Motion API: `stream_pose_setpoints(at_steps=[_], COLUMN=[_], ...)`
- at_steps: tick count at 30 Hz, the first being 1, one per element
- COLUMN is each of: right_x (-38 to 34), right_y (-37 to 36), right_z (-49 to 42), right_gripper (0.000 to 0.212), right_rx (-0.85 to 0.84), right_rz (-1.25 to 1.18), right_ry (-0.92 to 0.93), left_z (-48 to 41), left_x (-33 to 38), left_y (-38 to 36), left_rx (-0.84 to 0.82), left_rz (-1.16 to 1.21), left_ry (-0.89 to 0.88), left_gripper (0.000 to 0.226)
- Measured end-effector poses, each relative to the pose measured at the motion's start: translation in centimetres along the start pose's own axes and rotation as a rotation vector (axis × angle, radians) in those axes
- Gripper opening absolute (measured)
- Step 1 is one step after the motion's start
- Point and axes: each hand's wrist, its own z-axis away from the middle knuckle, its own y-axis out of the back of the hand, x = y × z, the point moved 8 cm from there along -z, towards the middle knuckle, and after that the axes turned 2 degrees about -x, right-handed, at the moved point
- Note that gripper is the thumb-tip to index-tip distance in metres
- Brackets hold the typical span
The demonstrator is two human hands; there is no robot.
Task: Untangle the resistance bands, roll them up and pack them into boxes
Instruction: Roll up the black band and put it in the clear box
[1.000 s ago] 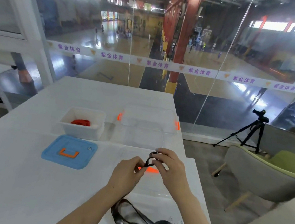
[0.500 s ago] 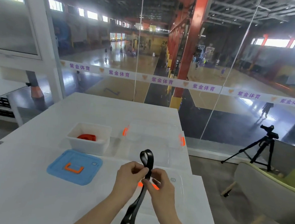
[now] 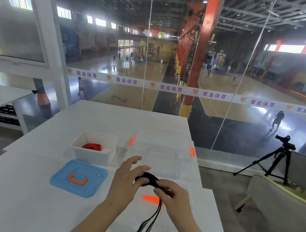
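Centrally, low in frame: a black band (image 3: 147,178), partly rolled, is pinched between thumb and forefinger of the left hand (image 3: 125,184), other fingers splayed. Its tail is gripped by the curled right hand (image 3: 176,199) and hangs toward the bottom edge. Left of centre, a red band (image 3: 92,146) is seen inside the white box (image 3: 94,158), with the blue lid (image 3: 60,177) below it.

Matt black band (image 3: 147,178), clear glossy plastic box (image 3: 162,135), smooth white table (image 3: 21,196).

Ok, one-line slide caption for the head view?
Left hand and right hand hold a part-rolled black band near the white box.
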Motion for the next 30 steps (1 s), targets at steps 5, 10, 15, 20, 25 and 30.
stream_pose_setpoints(at_steps=[5, 10, 15, 20, 25, 30], right_x=[-2.2, -3.2, -3.2, -2.9, -3.0, -3.3], right_y=[0.0, 0.1, 0.7, 1.0, 0.7, 1.9], right_z=[-0.3, -0.6, -0.9, -0.8, -0.6, -0.4], right_gripper=[0.029, 0.021, 0.031, 0.019, 0.02, 0.015], right_rx=[-0.109, -0.148, -0.086, -0.076, -0.063, 0.025], right_rz=[0.103, 0.114, -0.064, -0.179, -0.236, -0.196], right_ry=[0.088, 0.105, 0.056, 0.03, 0.014, 0.045], left_z=[-0.7, -1.0, -1.8, -2.8, -2.5, -1.5], left_x=[0.3, -0.1, 1.1, 1.5, 1.9, 1.6], left_y=[-1.2, -0.9, 0.2, 1.6, 1.9, 2.0], left_rx=[-0.343, -0.422, -0.302, -0.144, -0.122, -0.138], left_rz=[-0.014, 0.055, 0.314, 0.533, 0.671, 0.594], left_ry=[0.048, 0.169, 0.166, 0.216, 0.279, 0.282], left_gripper=[0.008, 0.012, 0.015, 0.011, 0.009, 0.008])
